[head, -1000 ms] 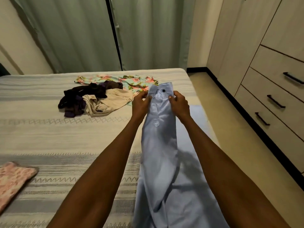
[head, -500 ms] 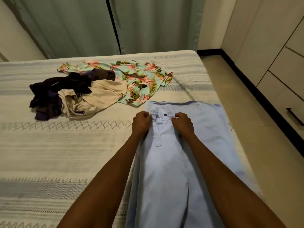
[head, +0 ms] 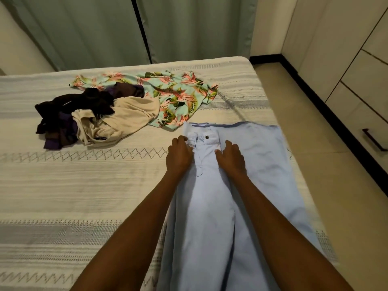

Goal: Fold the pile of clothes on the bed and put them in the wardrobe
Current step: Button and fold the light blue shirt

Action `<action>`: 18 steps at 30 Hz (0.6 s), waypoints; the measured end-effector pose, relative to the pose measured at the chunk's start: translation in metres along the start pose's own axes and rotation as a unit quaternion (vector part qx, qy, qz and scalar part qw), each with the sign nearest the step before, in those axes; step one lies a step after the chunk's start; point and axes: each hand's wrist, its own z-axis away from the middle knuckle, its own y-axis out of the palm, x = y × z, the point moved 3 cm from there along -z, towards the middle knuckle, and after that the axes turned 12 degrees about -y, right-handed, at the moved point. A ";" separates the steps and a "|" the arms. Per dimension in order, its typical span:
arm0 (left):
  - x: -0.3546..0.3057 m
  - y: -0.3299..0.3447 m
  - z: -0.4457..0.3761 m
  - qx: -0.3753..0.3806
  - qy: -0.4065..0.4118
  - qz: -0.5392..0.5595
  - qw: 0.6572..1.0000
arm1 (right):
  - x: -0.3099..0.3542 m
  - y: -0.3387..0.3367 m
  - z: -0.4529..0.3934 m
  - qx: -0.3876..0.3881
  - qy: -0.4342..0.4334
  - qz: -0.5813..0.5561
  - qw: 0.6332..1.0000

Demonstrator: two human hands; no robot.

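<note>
Green curtains (head: 189, 28) hang behind a black vertical bar (head: 141, 28), and beige floor (head: 315, 122) meets black skirting (head: 336, 122).

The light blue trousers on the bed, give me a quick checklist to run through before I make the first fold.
1. Light blue trousers lying on the bed: ok, waistband end is down on the cover.
2. Left hand at the waistband: ok, fingers curled on its left edge.
3. Right hand at the waistband: ok, resting on its right side; whether it pinches the cloth, cannot tell.
4. Legs laid straight: cannot tell, the lower part runs out of view.
5. Room away from the floral garment and beige garment: ok, the floral hem lies close to the waistband but apart.
6. Cloth smooth: not ok, soft creases on the right side.
</note>
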 end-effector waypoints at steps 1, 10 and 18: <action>0.000 -0.003 0.012 -0.006 0.032 -0.039 0.999 | -0.001 -0.002 0.011 0.008 0.003 0.001 1.000; 0.064 -0.017 0.182 0.035 0.231 -0.146 0.961 | -0.005 -0.012 0.200 0.044 -0.070 0.045 0.996; 0.128 -0.042 0.309 0.134 0.162 -0.194 0.958 | -0.008 -0.011 0.347 0.039 -0.109 0.072 0.991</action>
